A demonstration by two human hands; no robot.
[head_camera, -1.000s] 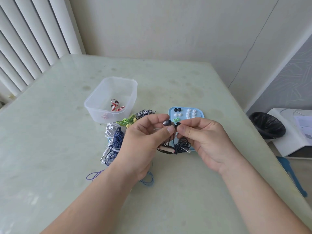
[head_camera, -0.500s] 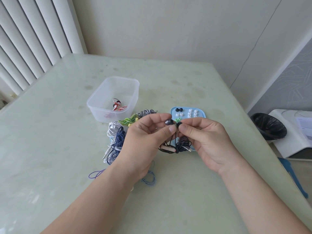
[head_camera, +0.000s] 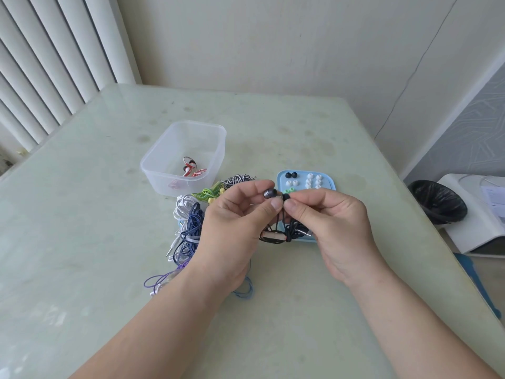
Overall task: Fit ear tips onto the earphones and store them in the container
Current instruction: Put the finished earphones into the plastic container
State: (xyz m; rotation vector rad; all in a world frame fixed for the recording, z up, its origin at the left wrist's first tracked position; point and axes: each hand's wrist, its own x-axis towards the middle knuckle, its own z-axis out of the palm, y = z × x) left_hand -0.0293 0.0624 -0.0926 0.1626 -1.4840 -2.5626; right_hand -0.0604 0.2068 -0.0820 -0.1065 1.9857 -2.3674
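Both forearms reach forward, hands meeting at centre. My left hand (head_camera: 237,214) pinches a metal earbud (head_camera: 270,193) between thumb and forefinger. My right hand (head_camera: 336,214) pinches a black ear tip (head_camera: 286,197) likewise, other fingers curled.

No text is showing legibly; the paper (head_camera: 496,199) far right of the right hand (head_camera: 336,222) is carrying only blurred print.

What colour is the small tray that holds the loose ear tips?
The tray is light blue; the head view shows it best.
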